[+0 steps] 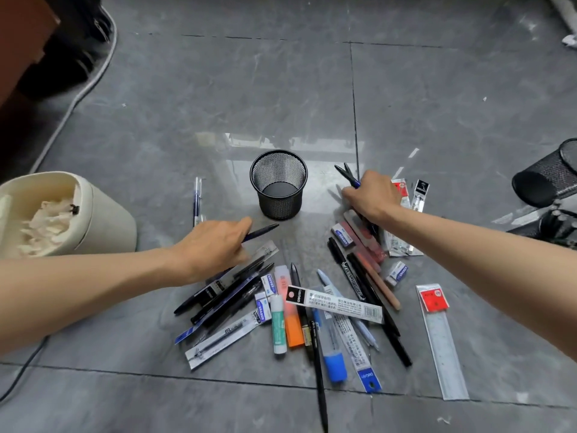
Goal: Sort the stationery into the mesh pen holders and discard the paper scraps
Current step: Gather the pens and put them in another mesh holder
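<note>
Stationery [312, 307] is strewn in a loose fan on the glossy grey tiled floor [249, 89], just in front of an upright, round, black mesh pen holder [278, 185]. A dark blue pen [262, 232] is pinched in the left hand [215, 245], its tip near the holder's base. Two slim pens [346, 173] are gripped in the right hand [371, 198], to the holder's right. Bare tile is seen between the hands and well beyond the holder. The heap's right edge is marked by a clear plastic ruler [443, 342]. A cream plastic bin [103, 220] filled with crumpled paper scraps [46, 226] stands at the left. A second mesh holder [546, 179] lies tipped at the far right.
</note>
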Motion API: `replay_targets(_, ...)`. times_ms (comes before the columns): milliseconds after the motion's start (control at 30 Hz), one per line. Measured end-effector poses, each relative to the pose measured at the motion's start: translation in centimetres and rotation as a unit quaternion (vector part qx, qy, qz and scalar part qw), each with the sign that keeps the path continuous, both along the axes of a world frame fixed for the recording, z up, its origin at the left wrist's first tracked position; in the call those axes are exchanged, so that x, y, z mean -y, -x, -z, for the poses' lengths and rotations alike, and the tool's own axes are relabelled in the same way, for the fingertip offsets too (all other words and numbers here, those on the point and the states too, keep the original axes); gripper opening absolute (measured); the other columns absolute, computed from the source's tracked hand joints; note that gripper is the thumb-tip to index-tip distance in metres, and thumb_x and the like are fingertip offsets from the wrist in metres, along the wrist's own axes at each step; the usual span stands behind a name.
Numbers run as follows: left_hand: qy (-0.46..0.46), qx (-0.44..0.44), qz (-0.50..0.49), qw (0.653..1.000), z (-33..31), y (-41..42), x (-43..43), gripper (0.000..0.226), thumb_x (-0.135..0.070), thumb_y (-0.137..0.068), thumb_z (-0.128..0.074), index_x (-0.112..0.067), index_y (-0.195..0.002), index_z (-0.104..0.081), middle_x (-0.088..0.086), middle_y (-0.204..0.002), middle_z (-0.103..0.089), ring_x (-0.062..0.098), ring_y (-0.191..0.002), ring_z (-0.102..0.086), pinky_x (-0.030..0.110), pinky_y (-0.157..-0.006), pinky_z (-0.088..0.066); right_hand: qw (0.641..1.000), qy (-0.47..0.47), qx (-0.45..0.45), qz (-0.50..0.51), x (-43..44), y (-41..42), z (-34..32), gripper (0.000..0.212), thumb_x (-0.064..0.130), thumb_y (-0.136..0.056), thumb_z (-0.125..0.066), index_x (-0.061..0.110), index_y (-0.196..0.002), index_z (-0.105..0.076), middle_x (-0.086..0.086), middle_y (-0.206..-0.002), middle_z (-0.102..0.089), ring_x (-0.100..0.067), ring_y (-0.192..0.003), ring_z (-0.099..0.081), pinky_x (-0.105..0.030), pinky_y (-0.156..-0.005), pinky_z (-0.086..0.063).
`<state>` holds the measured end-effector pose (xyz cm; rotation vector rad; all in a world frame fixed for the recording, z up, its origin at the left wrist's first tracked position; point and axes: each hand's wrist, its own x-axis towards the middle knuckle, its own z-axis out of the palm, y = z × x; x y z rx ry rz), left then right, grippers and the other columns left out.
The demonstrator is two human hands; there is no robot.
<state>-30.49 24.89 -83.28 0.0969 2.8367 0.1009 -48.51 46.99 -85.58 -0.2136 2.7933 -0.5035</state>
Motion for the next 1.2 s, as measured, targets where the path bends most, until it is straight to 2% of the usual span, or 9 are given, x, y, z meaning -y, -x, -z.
replay_targets(233, -0.06, 0.029, -0.11, 0.992, -0.1, -2.1, -1.5, 0.005, -0.018, -0.088, -0.043, -0.015, -0.086, -0.039, 0.009, -0.075, -0.056, 0.033, -0.069, -0.05, 0.034, -0.057, -0.035, 0.998, 0.046, -0.011, 0.037, -0.7, -3.4, -2.0, 0.016, 0.021, -0.089, -0.05, 0.013, -0.102, -0.057, -0.007, -0.083, -0.058, -0.029, -0.077, -0.055, -0.031, -0.065, -0.038)
replay_targets(367, -0.063, 0.086, -0.132, 0.985, 0.9, -3.1, -1.5, 0.008, -0.012, -0.081, -0.048, -0.017, -0.079, -0.042, 0.013, -0.088, -0.063, 0.031, -0.076, -0.052, 0.033, -0.063, -0.041, 0.968, 0.207, 0.124, 0.063, -1.4, -6.8, -2.9, 0.016, 0.023, -0.098, -0.042, 0.01, -0.101, -0.051, -0.006, -0.073, -0.056, -0.028, -0.052, -0.065, -0.029, -0.042, -0.048)
replay_targets(433, -0.055, 0.114, -0.133, 0.983, 1.0, -3.5, -1.5, 0.008, -0.011, -0.081, -0.049, -0.017, -0.08, -0.044, 0.011, -0.087, -0.062, 0.028, -0.074, -0.051, 0.032, -0.061, -0.041, 0.948, 0.259, 0.167, 0.076, -1.6, -8.6, -3.4, 0.018, 0.026, -0.1, -0.041, 0.009, -0.101, -0.048, -0.008, -0.064, -0.05, -0.021, -0.037, -0.054, -0.023, -0.034, -0.039)
replay_targets(567, -0.016, 0.164, -0.105, 0.981, 0.3, -3.2, -1.5, 0.002, -0.013, -0.083, -0.053, -0.013, -0.084, -0.051, 0.012, -0.089, -0.061, 0.026, -0.073, -0.049, 0.028, -0.061, -0.038, 0.936, 0.271, 0.206, 0.091, -1.8, -11.8, -4.0, 0.023, 0.028, -0.097, -0.051, 0.008, -0.085, -0.052, -0.001, -0.047, -0.036, -0.014, -0.03, -0.033, -0.02, -0.032, -0.027)
replay_targets(733, 0.035, 0.177, -0.036, 0.983, 0.2, -3.2, -2.8, 0.017, -0.022, -0.082, -0.061, -0.012, -0.085, -0.048, 0.008, -0.096, -0.06, 0.028, -0.085, -0.058, 0.031, -0.064, -0.041, 0.861, 0.345, 0.34, 0.157, -1.8, -14.0, -4.3, 0.022, 0.022, -0.095, -0.054, 0.001, -0.092, -0.06, -0.002, -0.043, -0.039, -0.014, -0.03, -0.037, -0.016, -0.032, -0.026)
replay_targets(867, -0.016, 0.173, -0.101, 0.98, 0.2, -3.1, -2.7, 0.025, -0.034, -0.088, -0.053, -0.013, -0.088, -0.041, 0.007, -0.09, -0.053, 0.026, -0.08, -0.049, 0.031, -0.068, -0.04, 0.788, 0.405, 0.422, 0.196, -0.9, -14.6, -4.4, 0.026, 0.022, -0.101, -0.041, 0.004, -0.087, -0.054, -0.004, -0.043, -0.046, -0.016, -0.037, -0.053, -0.018, -0.033, -0.038)
replay_targets(967, -0.107, 0.114, -0.195, 0.968, -0.6, -2.6, -2.4, 0.018, -0.033, -0.093, -0.04, -0.015, -0.092, -0.039, 0.004, -0.081, -0.05, 0.028, -0.079, -0.05, 0.033, -0.065, -0.036, 0.74, 0.435, 0.464, 0.217, 0.2, -14.8, -4.7, 0.027, 0.025, -0.103, -0.036, 0.006, -0.091, -0.051, -0.01, -0.052, -0.058, -0.023, -0.055, -0.069, -0.027, -0.047, -0.056)
replay_targets(1100, -0.311, 0.066, -0.301, 0.899, -2.2, -1.6, -3.5, 0.013, -0.021, -0.094, -0.036, -0.011, -0.095, -0.043, 0.005, -0.068, -0.049, 0.025, -0.065, -0.049, 0.032, -0.058, -0.035, 0.697, 0.464, 0.495, 0.231, 1.9, -14.8, -4.9, 0.029, 0.026, -0.102, -0.035, 0.004, -0.103, -0.054, -0.019, -0.078, -0.069, -0.028, -0.073, -0.07, -0.039, -0.067, -0.058)
replay_targets(1200, -0.495, 0.113, -0.388, 0.769, -2.8, -0.9, -5.3, 0.012, -0.015, -0.096, -0.035, -0.011, -0.106, -0.042, 0.008, -0.058, -0.049, 0.018, -0.045, -0.046, 0.026, -0.048, -0.041, 0.666, 0.488, 0.515, 0.23, 3.3, -15.1, -4.9, 0.028, 0.027, -0.102, -0.035, 0.007, -0.106, -0.055, -0.017, -0.084, -0.063, -0.027, -0.077, -0.066, -0.039, -0.066, -0.058)
